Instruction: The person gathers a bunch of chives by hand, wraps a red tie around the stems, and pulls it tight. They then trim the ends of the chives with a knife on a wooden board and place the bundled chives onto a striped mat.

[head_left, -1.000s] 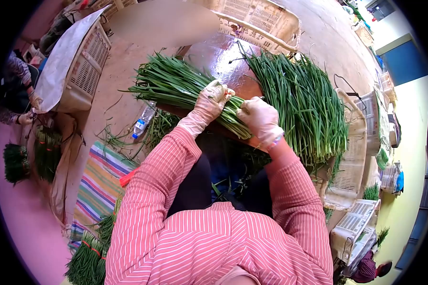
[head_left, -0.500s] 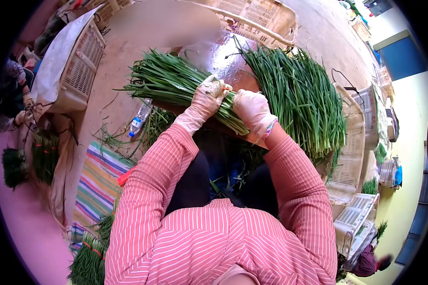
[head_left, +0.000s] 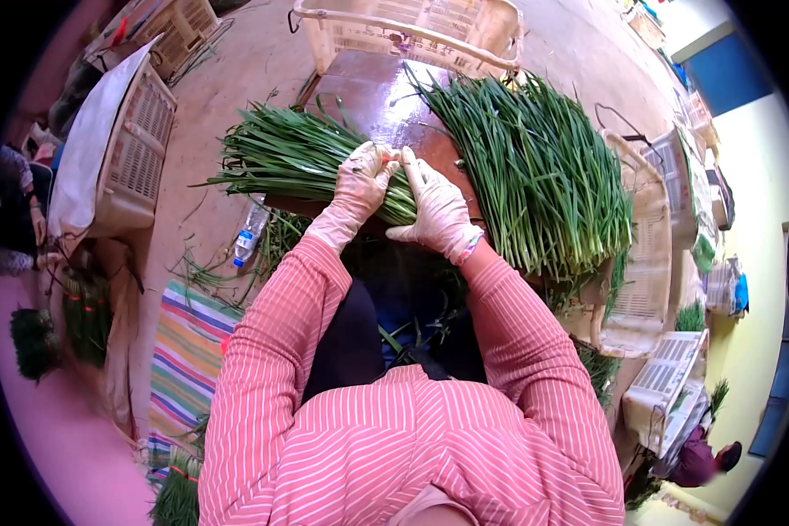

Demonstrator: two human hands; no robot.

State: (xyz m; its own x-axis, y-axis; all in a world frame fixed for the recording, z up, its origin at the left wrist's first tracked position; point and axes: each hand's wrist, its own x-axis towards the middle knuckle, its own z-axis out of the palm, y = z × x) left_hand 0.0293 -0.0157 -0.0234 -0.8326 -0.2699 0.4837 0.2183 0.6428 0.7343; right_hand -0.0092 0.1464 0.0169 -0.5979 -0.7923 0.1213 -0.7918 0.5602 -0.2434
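A bunch of garlic chives [head_left: 289, 158] lies slantwise above the wooden board, its leaf tips toward the left. My left hand [head_left: 359, 180], in a pale glove, is closed around the stems beside a small orange-red band [head_left: 389, 159]. Also gloved, my right hand [head_left: 438, 210] cups the stem-end side, with thumb and fingers spread around the bunch; it hides the cut ends. A large pile of loose garlic chives [head_left: 535, 167] rests on the board [head_left: 359, 83] to the right.
Plastic crates stand beyond the board [head_left: 412, 37], to the right [head_left: 644, 254] and at left [head_left: 136, 149]. A water bottle [head_left: 249, 232] and loose leaves lie on the floor near a striped mat [head_left: 184, 351]. Banded bunches [head_left: 177, 491] sit lower left. Another person [head_left: 17, 202] is at far left.
My right hand has gone from a closed grip around the lower stems to a spread hold over their ends, nearer my left hand. The view has shifted slightly.
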